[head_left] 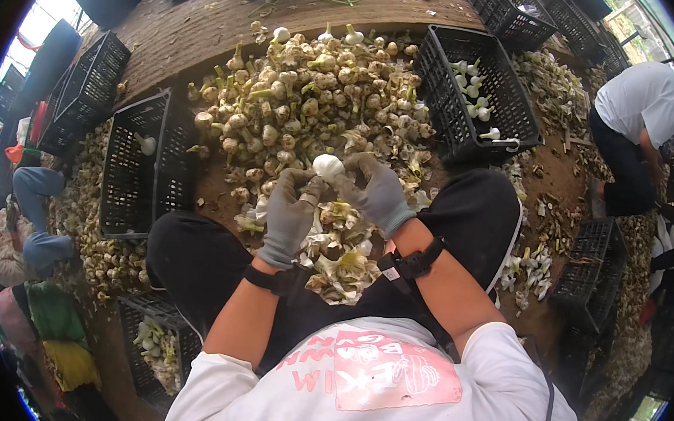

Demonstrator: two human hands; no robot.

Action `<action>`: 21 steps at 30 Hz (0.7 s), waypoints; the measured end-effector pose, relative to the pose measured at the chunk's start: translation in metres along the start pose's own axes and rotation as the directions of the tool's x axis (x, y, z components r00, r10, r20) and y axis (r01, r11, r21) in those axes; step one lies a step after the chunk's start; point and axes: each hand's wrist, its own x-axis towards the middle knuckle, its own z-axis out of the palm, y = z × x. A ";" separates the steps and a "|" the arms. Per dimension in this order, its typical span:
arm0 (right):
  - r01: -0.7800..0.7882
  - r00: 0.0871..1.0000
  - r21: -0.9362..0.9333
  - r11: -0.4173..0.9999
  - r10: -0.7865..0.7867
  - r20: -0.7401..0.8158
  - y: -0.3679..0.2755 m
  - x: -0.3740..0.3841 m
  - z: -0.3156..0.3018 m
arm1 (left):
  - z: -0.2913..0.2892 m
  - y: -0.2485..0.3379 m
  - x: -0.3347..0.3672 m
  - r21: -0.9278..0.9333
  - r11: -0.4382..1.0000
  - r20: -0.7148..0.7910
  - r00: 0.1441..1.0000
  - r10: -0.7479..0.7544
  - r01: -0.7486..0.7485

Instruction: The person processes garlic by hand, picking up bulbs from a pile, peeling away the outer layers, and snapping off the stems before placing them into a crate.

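Observation:
A clean white garlic bulb (328, 166) is held between my two grey-gloved hands, above my lap. My left hand (287, 210) is closed with its fingertips at the bulb's lower left. From the right, my right hand (374, 190) has its bent fingers against the bulb's side and lower part. Just beyond them spreads a big heap of unpeeled garlic bulbs (315, 96), dirty and with short stems. Loose pale peelings (346, 269) lie below my hands, between my legs. What the fingertips press on underneath is hidden.
At my right front a black crate (471, 146) holds several clean bulbs. Another black crate (128, 228) at my left has one white bulb inside. A person in a white shirt (643, 97) crouches at the far right; others sit at the left. Wooden boards (184, 37) lie beyond the heap.

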 end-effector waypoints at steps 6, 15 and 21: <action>-0.029 1.000 -0.007 1.000 0.029 -0.004 0.003 0.000 -0.002 | -0.001 -0.005 0.003 -0.189 0.977 -0.047 0.993 -0.110 0.100; -0.156 0.936 -0.146 0.977 0.099 -0.339 0.029 0.019 -0.024 | -0.008 0.004 0.000 -0.708 0.655 0.142 0.962 -0.232 0.263; -0.189 0.980 -0.110 0.976 0.181 -0.078 0.031 0.010 -0.024 | -0.023 -0.004 0.011 -0.852 0.319 0.318 0.895 -0.313 0.415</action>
